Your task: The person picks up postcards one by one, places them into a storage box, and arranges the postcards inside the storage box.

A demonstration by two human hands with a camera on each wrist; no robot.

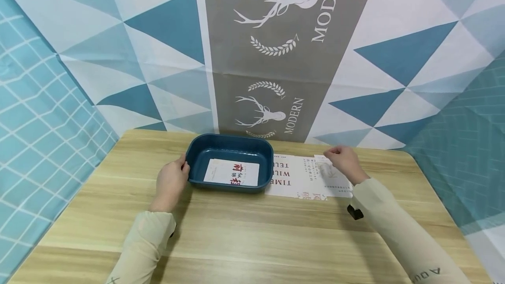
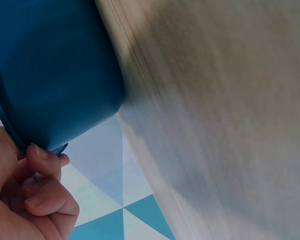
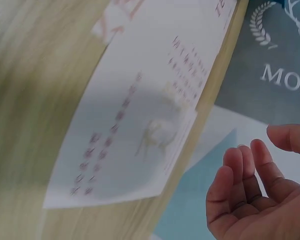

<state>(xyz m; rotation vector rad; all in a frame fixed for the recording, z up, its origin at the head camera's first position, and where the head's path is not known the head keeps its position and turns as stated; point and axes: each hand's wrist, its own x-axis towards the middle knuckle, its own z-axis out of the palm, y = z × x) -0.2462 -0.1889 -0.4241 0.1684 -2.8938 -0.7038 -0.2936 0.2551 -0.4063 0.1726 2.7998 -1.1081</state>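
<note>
Clock directions are taken from the tray's centre in the head view, with 12 o'clock away from the person. A deep blue rectangular tray [image 1: 225, 189] is placed near the far edge of the wood-grain table [image 1: 236, 236]. Its rim is gripped between thumb and curled fingers by the left hand [image 1: 172, 182], between 8 and 9 o'clock. On the tray's floor, a white card with red and blue characters [image 1: 232, 172] is seen lying flat. At 3 o'clock, an overlapping row of printed cards [image 1: 305, 175] is laid on the table. The "TIME WILL TELL" card [image 1: 284, 174] is seen upside down and is partly hidden by the tray's end. The right hand [image 1: 345, 162] is held at 3 o'clock, by the far edge of the row's outermost card. Its fingers are loosely bent, a moderate gap is left before the thumb, and nothing is held. At 12 o'clock, the background is formed by a patterned cloth [image 1: 256, 65] bearing stag heads and "MODERN".
</note>
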